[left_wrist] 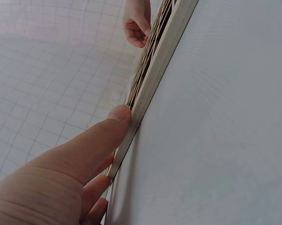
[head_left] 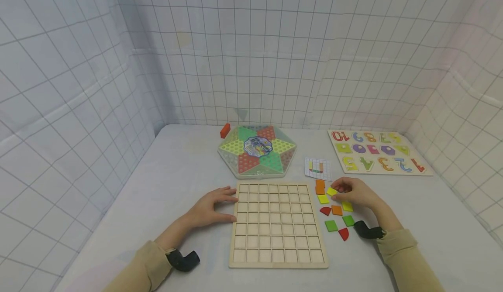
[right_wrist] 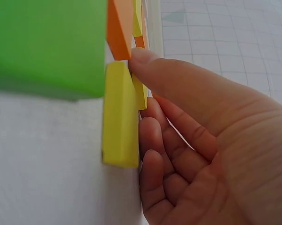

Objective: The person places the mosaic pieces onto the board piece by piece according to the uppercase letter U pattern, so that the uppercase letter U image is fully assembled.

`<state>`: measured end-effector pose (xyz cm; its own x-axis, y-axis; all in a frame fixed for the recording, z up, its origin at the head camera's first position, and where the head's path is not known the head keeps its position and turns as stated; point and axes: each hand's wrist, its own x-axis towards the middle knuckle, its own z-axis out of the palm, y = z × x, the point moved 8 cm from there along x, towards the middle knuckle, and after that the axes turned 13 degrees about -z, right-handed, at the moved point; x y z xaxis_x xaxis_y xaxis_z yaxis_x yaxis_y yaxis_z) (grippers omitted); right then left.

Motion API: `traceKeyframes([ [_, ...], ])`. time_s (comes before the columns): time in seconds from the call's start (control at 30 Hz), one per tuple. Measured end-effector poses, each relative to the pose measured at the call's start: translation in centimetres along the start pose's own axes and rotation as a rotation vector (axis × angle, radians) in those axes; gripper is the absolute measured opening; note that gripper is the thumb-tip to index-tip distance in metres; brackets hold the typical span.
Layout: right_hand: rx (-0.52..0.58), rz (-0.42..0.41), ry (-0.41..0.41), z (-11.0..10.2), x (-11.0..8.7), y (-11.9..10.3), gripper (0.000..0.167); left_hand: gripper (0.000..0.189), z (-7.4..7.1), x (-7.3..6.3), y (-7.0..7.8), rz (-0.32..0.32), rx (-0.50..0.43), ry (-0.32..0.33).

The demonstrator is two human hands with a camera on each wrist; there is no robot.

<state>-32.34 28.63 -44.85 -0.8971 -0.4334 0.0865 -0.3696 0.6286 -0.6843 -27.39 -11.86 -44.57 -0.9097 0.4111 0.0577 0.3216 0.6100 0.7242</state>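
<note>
A wooden grid board (head_left: 279, 224) lies flat on the table in front of the person. My left hand (head_left: 210, 207) rests at its left edge, fingers spread and fairly straight; in the left wrist view the thumb (left_wrist: 120, 112) touches the board's rim (left_wrist: 152, 70). To the right of the board, my right hand (head_left: 355, 191) pinches a yellow square tile (head_left: 332, 191) between thumb and fingers. That same tile (right_wrist: 141, 91) is partly hidden behind the thumb and a nearer yellow tile (right_wrist: 120, 117) in the right wrist view.
Around the right hand lie orange tiles (head_left: 320, 187), green squares (head_left: 331, 225) and red quarter-circles (head_left: 343, 233). Behind are a pattern card (head_left: 318, 168), a hexagonal Chinese checkers board (head_left: 257, 152), a number puzzle (head_left: 377, 152) and a small red block (head_left: 225, 131).
</note>
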Motion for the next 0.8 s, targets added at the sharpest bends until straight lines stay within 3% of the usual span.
traceKeyframes([
  [0.6, -0.043, -0.02, -0.001, -0.2, 0.1, 0.1, 0.031, 0.051, 0.0, 0.0, -0.1, -0.023, -0.014, -0.01],
  [0.8, -0.057, -0.045, 0.011, -0.8, 0.3, -0.9, 0.03, 0.052, 0.0, 0.0, -0.1, -0.02, -0.014, -0.015],
])
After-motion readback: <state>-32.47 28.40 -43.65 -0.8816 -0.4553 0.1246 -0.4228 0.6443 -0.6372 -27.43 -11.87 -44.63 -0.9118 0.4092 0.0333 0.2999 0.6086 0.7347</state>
